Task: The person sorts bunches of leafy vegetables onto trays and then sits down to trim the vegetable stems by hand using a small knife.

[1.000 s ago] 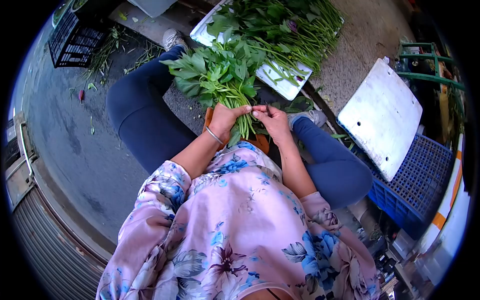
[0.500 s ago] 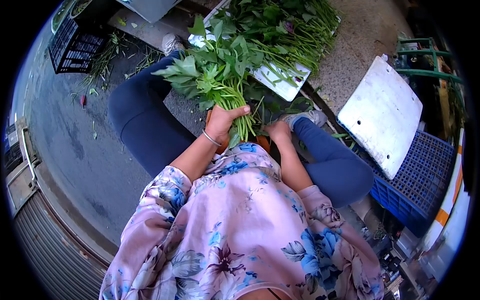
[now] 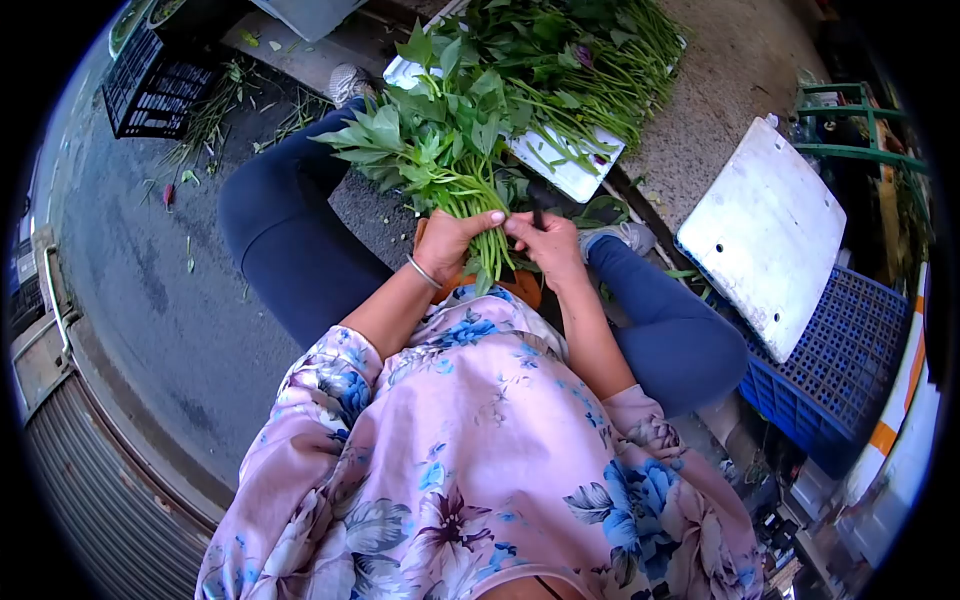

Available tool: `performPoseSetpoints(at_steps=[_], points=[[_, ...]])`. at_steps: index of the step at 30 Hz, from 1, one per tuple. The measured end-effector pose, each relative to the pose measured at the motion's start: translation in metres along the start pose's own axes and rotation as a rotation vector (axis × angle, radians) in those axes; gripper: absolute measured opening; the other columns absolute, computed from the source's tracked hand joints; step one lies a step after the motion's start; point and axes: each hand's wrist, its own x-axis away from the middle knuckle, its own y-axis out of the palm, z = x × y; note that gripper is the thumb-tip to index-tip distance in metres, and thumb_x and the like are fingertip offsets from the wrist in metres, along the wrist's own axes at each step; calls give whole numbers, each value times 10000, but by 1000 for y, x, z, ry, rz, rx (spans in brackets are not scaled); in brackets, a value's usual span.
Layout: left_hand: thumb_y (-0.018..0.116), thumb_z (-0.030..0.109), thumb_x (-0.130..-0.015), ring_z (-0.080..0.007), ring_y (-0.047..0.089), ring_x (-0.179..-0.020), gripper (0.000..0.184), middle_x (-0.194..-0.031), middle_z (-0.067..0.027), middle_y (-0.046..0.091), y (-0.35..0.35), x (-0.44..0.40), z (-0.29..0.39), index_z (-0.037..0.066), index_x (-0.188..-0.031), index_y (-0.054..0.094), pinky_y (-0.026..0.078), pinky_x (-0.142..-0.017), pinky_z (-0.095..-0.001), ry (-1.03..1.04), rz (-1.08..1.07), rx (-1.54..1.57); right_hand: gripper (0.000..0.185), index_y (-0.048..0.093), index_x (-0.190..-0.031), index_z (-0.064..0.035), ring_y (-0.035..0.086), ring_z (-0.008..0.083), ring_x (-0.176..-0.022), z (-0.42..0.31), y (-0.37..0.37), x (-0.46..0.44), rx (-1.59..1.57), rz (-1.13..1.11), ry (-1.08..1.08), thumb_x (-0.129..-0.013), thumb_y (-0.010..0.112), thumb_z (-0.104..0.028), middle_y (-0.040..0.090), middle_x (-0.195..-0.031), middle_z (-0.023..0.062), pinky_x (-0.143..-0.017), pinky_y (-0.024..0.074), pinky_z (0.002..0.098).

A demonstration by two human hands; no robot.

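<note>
A bunch of leafy greens (image 3: pixel 435 150) with long pale-green stems is wrapped in the fingers of my left hand (image 3: pixel 445 245). Its leaves fan out toward the upper left, and the stem ends point down toward my lap. Against the right side of the stems, my right hand (image 3: pixel 552 248) is closed, thumb and fingers pressed together close to my left thumb. A narrow dark piece (image 3: pixel 538 210) sticks up from the right hand; its kind is unclear. Beyond the bunch, a large heap of similar greens (image 3: pixel 610 70) lies on a white board (image 3: pixel 575 180).
To the right, a white panel with holes (image 3: pixel 770 230) leans on a blue plastic crate (image 3: pixel 830 360). A black crate (image 3: pixel 155 95) stands at the upper left, beside scattered stems (image 3: pixel 215 120). My bent legs flank the work.
My right hand has risen from below the stem ends to the side of the bunch, beside my left thumb. The left hand keeps its hold with little movement.
</note>
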Motion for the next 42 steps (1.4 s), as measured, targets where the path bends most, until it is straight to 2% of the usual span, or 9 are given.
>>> performPoseSetpoints(at_steps=[8,13,17,21,23,29,34,39,42], points=[[599,37,-756,-184,572,-874,288,-969,-84,585,-5,1,2,25,-1015,474,478,-770,-327,-130,88,331,80,552,-759,-62,420,47,-497,5,-29,-10,-600,434,-114,-757,618,-109,589,-754,45,-399,319,157],[562,83,-783,-236,534,-971,335,-1061,-137,543,-12,-6,-12,-12,-1091,468,431,-864,-369,-162,31,383,112,628,-768,-27,492,54,-605,25,11,-8,83,115,-258,-723,666,-123,590,-695,9,-544,404,196],[559,14,-758,-219,557,-886,236,-949,-110,562,-2,-1,-1,-14,-990,526,473,-801,-375,-212,131,543,167,620,-767,-22,482,61,-530,-5,3,-11,56,-52,128,-750,643,-187,584,-673,2,-490,394,208],[562,-9,-747,-194,567,-814,202,-880,-94,564,-3,-5,0,-22,-947,534,505,-736,-354,-201,212,500,194,600,-850,-28,535,127,-565,-14,-28,-80,181,486,-66,-754,617,-195,604,-742,76,-530,431,266],[566,-21,-738,-169,562,-727,168,-819,-78,562,-10,-8,-3,-34,-903,539,521,-675,-328,-191,218,489,219,593,-918,-65,582,233,-714,-4,-55,-129,650,755,-271,-750,598,-206,603,-863,131,-615,451,333],[552,12,-756,-137,544,-677,217,-821,-66,579,-6,-12,-5,-39,-966,544,502,-628,-265,-111,192,433,307,591,-941,-56,594,274,-773,-14,-91,-168,1097,619,-265,-711,610,-257,624,-814,135,-690,454,348],[545,0,-752,-149,556,-721,213,-858,-84,582,-3,-7,4,-48,-959,527,502,-657,-276,-132,226,457,257,563,-919,1,588,141,-512,-47,-105,-156,770,379,-208,-786,574,-219,605,-707,78,-470,435,251],[540,-1,-757,-179,568,-750,179,-848,-98,573,-3,-4,6,-48,-929,530,506,-676,-288,-203,235,512,369,418,-1114,-1,614,192,-554,-73,-83,-111,628,363,-266,-862,464,-267,591,-910,146,-407,402,232],[535,4,-763,-191,568,-761,176,-851,-108,569,-9,-10,0,-49,-930,528,507,-683,-299,-229,175,540,425,240,-1218,-51,632,241,-624,-63,-70,-86,269,243,104,-903,345,-316,548,-1011,223,-308,291,210]])
